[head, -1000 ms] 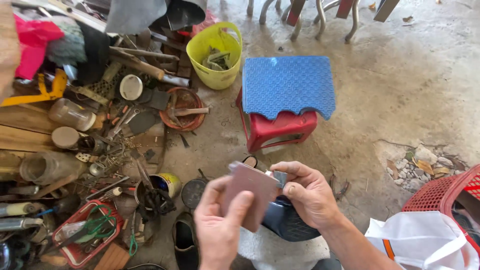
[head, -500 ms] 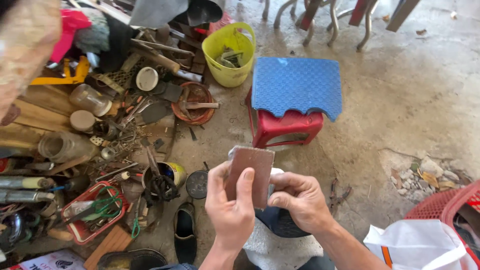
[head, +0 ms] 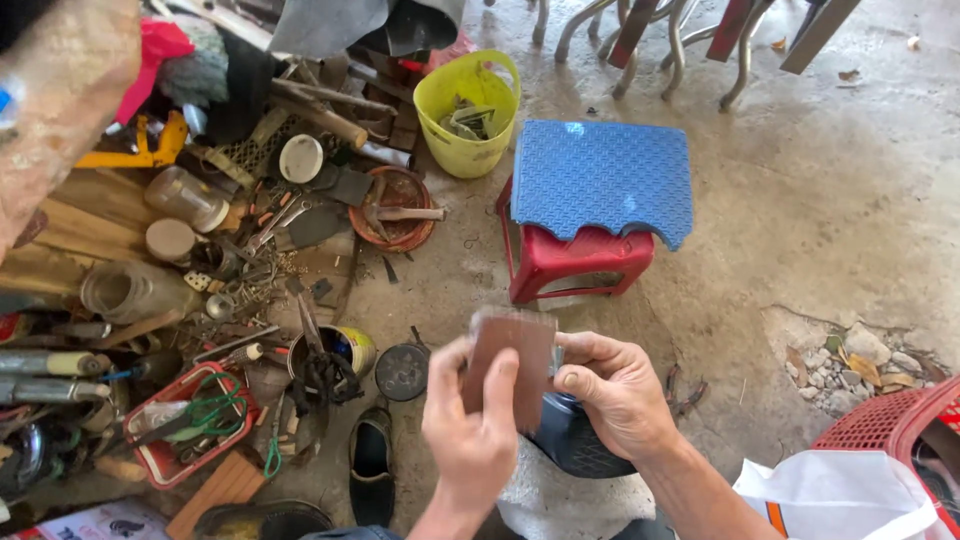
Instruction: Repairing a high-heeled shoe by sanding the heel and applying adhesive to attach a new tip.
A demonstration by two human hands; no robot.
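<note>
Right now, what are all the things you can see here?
sheet: one, brown, held up in both hands
stool: one, red with blue mat on top, middle
bucket: one, yellow-green, behind the stool
basket: one, red, lower left, wire inside
shoe: one, black, bottom centre
tin: one, open, left of the hands
crate: one, red, right edge
bag: one, white, bottom right
jars: several, clear, among scrap at left
left hand: grips the sheet's lower edge
right hand: holds the sheet's right side
</note>
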